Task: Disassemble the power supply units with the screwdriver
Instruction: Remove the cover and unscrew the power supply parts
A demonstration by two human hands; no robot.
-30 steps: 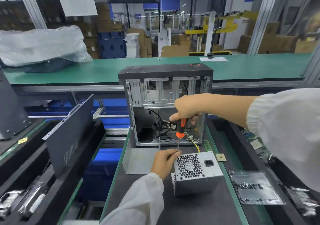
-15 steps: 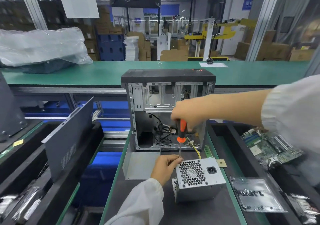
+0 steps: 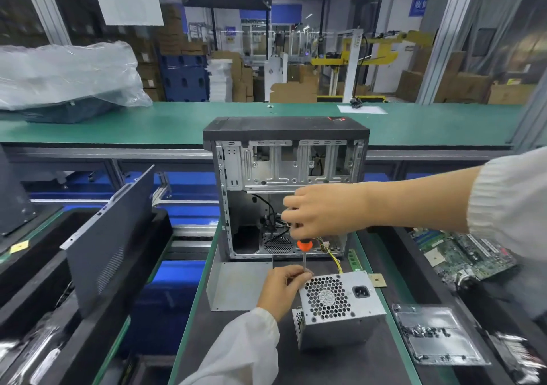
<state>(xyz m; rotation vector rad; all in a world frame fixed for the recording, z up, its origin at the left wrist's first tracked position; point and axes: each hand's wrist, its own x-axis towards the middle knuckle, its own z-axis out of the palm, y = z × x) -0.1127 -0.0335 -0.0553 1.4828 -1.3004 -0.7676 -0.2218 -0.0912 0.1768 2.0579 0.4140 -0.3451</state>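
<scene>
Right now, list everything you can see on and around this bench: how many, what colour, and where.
power supply unit: one, silver, near centre of bench.
screwdriver: one, orange handle, upright over the unit's top left corner.
computer case: one, black and silver, open, behind the unit.
metal panel: one, grey, left of the unit.
circuit board: one, green, right tray.
plastic bag: one, clear, far left.
left hand: pinches the shaft.
right hand: grips the handle.
</scene>
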